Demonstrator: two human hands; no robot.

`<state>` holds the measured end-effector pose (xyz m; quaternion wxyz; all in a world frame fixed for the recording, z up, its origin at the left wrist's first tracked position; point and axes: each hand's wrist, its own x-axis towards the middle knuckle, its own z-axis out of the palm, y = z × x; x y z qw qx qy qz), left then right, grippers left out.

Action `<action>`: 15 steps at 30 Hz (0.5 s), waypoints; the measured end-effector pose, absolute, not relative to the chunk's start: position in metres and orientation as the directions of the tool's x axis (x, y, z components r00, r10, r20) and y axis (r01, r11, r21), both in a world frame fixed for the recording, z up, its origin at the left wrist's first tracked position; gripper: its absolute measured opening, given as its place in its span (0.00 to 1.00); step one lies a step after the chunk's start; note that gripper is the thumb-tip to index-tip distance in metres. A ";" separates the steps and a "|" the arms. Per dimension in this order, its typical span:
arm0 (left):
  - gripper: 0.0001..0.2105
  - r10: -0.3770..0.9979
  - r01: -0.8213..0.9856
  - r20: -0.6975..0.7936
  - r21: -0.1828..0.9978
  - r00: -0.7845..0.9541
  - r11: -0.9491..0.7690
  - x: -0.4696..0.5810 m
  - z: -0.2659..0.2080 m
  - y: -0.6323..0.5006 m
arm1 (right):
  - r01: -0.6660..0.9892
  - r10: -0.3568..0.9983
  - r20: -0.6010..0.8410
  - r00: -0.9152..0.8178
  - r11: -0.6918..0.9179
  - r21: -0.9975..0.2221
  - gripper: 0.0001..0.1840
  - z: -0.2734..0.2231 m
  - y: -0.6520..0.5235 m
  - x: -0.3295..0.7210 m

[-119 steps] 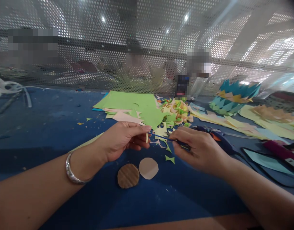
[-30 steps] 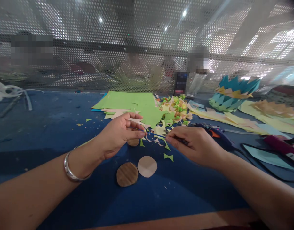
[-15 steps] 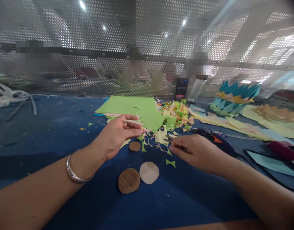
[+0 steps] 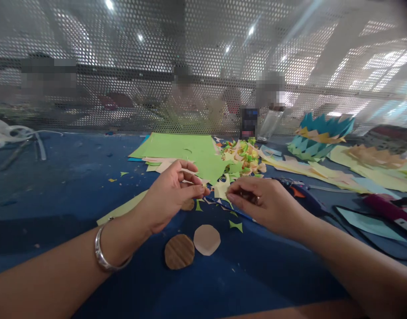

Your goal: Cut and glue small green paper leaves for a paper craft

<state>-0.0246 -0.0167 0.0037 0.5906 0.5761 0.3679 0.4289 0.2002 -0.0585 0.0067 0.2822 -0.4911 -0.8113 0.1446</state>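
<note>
My left hand [image 4: 176, 192] has its thumb and index fingertip pinched together over the paper scraps; what lies between them is too small to make out. A pale yellow-green paper strip [image 4: 122, 207] reaches out leftward from behind this hand. My right hand [image 4: 266, 199] is curled, thumb against index, and its contents are hidden. A thin blue stick-like thing [image 4: 236, 212] runs between the two hands; which hand holds it, if either, I cannot tell. Nearer me are a round brown cardboard disc [image 4: 179, 251] and a pale paper disc [image 4: 207, 240]. Another cardboard disc [image 4: 187, 204] is partly covered by my left hand.
Green paper sheets [image 4: 180, 148] lie at the back beside a heap of paper scraps [image 4: 245, 157]. To the right are a glue gun [image 4: 306, 197], a magenta-handled tool [image 4: 385, 210] with a black cord and zigzag-cut paper pieces [image 4: 323, 135]. A perforated metal screen [image 4: 216, 57] stands behind.
Both hands have come closer together, the right moving left. The yellow-green strip now shows further left behind my left wrist. The blue stick-like thing has appeared; the dark pointed tip at my right fingers no longer shows.
</note>
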 end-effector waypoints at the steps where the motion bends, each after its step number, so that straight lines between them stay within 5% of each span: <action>1: 0.19 0.926 -0.076 0.060 0.997 0.373 -0.035 -0.024 0.003 -0.018 | 0.699 0.876 0.336 -0.346 0.480 -0.530 0.07 0.009 -0.058 0.196; 15: 0.20 0.897 -0.056 0.104 0.994 0.428 -0.089 -0.020 0.001 -0.021 | 0.594 0.840 0.412 -0.353 0.541 -0.595 0.05 0.006 -0.048 0.173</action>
